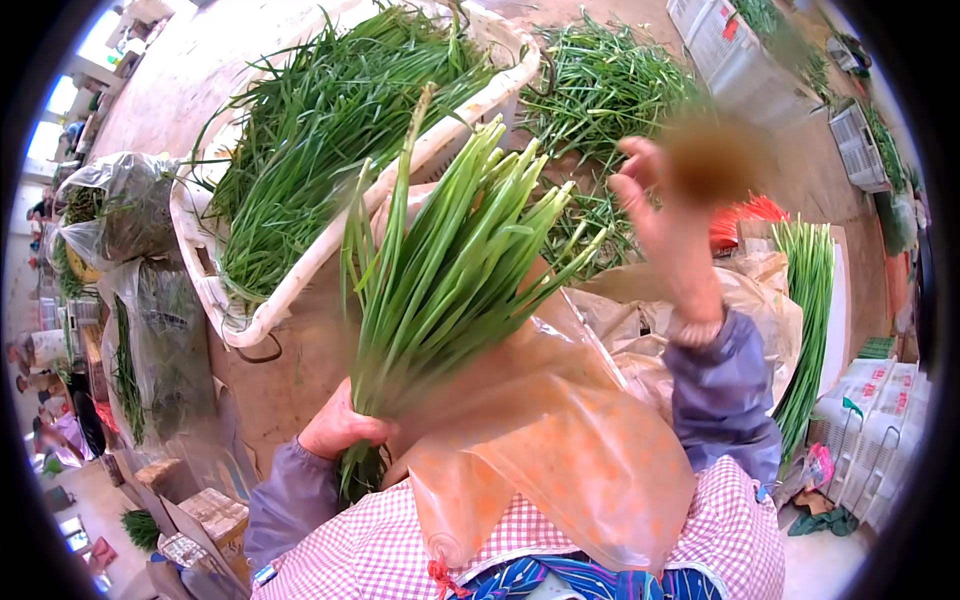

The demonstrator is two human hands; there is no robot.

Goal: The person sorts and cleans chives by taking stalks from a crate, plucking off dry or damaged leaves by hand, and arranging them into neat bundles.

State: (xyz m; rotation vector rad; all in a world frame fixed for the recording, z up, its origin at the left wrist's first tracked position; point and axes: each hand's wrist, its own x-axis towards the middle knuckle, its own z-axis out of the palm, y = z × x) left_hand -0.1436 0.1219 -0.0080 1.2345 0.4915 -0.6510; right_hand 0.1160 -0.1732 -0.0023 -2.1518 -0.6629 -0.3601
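Observation:
My left hand is wrapped round the lower part of a thick bunch of long green stalks, whose pale cut ends point up and away from me. To the right, my right hand is raised with its fingers apart, touching nothing that I can see; a brown blur covers part of the view beside it. Behind the bunch, a white basket holds a heap of loose green leaves. An orange-tinted plastic sheet covers my lap.
Loose greens lie on the floor beyond the basket. Long stalks lie at the right, near red strands. White crates stand at the lower right, plastic bags at the left, and cardboard boxes at the lower left.

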